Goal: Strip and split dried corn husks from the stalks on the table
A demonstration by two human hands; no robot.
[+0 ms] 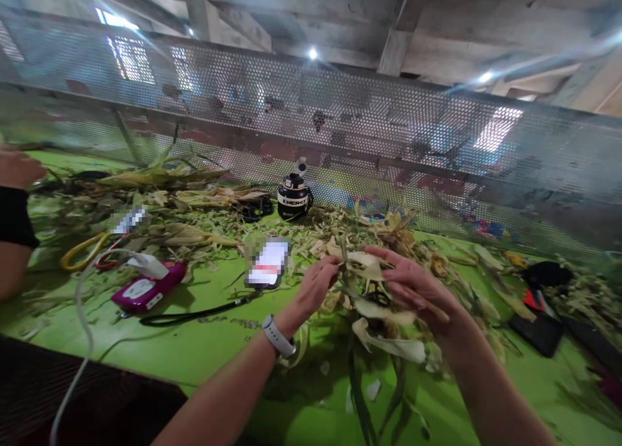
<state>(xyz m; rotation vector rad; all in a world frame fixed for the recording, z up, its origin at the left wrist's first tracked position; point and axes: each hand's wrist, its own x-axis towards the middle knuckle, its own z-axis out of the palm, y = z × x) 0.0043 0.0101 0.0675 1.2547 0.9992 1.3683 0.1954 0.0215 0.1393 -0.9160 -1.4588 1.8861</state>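
Observation:
Thumb and fingers of my left hand (318,281), with a pale watch strap (278,337) on the wrist, are closed on the upper part of a leafy stalk (344,255). Long green leaves (358,384) hang from it toward the table's front. Opposite, my right hand (420,287) has its fingers stretched toward the same stalk, at the pale, curled, dry leaves (367,264). Whether its fingertips grip a leaf I cannot tell. More whitish leaf strips (391,345) droop below this hand. Heaped dry leaves partly hide the lower stalk.
On the green table (218,349) lie a phone (268,262), a purple power strip (148,290) with a white cable, and plant scraps (214,229). Behind stand a black jug (294,198) and a perforated metal screen (272,115). Another person's arm (14,206) is at left.

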